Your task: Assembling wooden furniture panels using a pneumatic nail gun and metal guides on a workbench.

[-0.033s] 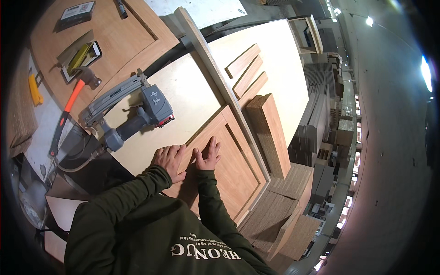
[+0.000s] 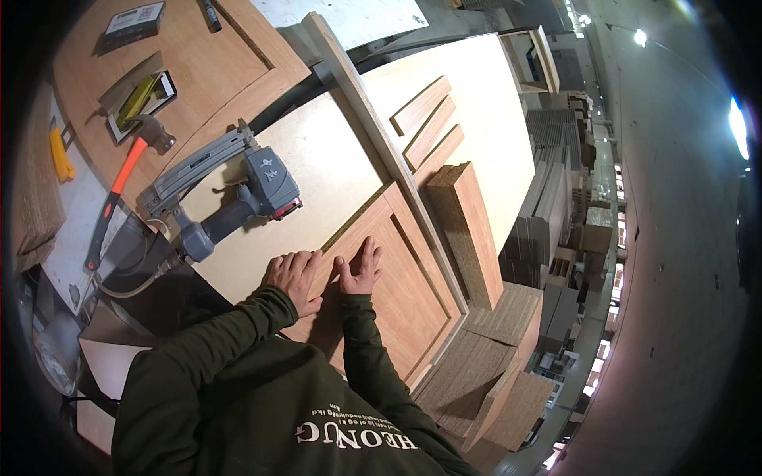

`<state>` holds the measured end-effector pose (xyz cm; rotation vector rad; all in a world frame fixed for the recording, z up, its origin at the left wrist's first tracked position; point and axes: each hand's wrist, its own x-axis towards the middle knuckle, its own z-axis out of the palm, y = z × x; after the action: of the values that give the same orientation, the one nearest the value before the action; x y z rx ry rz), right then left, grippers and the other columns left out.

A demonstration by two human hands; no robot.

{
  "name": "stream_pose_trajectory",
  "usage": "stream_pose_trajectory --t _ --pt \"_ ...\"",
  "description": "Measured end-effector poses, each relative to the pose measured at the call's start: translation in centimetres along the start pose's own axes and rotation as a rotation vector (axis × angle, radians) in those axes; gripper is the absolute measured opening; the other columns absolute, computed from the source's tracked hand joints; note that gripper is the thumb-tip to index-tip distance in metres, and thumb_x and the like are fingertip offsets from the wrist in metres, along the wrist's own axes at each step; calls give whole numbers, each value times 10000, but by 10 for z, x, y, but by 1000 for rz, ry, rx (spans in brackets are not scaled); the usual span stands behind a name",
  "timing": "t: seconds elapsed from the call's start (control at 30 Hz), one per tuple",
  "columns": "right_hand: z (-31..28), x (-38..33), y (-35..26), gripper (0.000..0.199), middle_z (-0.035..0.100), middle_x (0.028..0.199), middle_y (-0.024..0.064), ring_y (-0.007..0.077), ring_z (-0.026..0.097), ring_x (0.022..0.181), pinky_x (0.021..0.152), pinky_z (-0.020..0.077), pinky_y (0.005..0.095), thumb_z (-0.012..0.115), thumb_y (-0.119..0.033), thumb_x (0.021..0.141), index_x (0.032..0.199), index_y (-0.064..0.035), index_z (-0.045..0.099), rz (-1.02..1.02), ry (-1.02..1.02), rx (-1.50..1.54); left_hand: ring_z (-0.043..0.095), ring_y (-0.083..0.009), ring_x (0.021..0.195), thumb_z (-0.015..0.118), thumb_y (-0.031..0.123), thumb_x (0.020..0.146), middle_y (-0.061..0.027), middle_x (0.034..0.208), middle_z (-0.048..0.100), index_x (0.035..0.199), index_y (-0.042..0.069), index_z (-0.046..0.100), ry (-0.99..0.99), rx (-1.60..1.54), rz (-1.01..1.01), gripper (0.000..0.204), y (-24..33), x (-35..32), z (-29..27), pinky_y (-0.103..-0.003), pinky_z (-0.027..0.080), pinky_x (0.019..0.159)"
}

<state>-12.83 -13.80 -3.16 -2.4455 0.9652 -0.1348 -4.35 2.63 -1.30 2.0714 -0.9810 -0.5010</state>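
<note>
My left hand [image 2: 294, 274] and my right hand [image 2: 361, 268] lie flat side by side on the near left edge of a reddish-brown framed wooden panel [image 2: 405, 293]. Fingers are spread and point away from me, and neither hand grips anything. The panel rests on a pale board [image 2: 317, 159] on the bench. A grey pneumatic nail gun [image 2: 238, 190] lies on that board just left of and beyond my left hand, its hose trailing toward me.
A hammer with an orange handle [image 2: 119, 186] lies at the left. A long wooden strip [image 2: 373, 119] runs diagonally past the panel. Three short wood slats [image 2: 425, 119] and a thick wood block [image 2: 468, 230] sit to the right. Stacked boards [image 2: 492, 381] lie below right.
</note>
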Motion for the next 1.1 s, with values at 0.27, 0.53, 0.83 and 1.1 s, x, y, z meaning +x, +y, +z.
stream_pose_trajectory --t 0.27,0.53,0.83,1.1 --pt "1 1 3 812 244 1399 74 308 79 1317 963 -9 601 618 -424 709 1362 -169 208 33 -12 17 427 -254 964 713 302 540 -111 1040 428 1234 32 338 3 15 -13 833 1 1 -2 -383 323 825" --pt "1 1 0 763 253 1397 57 289 83 1320 969 -15 591 603 -389 746 1362 -164 212 14 8 -11 426 -257 966 721 293 541 -115 1030 425 1226 40 335 -2 -21 -22 826 1 4 -1 -387 327 828" --pt "2 1 5 815 252 1397 66 309 83 1317 956 0 613 633 -407 705 1362 -176 210 12 1 16 424 -265 968 720 288 546 -123 1031 419 1227 45 331 -33 -8 -43 821 2 4 -1 -393 330 818" --pt "0 4 2 799 241 1400 74 307 71 1319 961 -1 605 627 -373 722 1363 -155 203 4 -3 -5 437 -255 945 706 286 544 -105 1007 435 1220 58 352 12 -32 -30 796 0 4 1 -384 334 790"
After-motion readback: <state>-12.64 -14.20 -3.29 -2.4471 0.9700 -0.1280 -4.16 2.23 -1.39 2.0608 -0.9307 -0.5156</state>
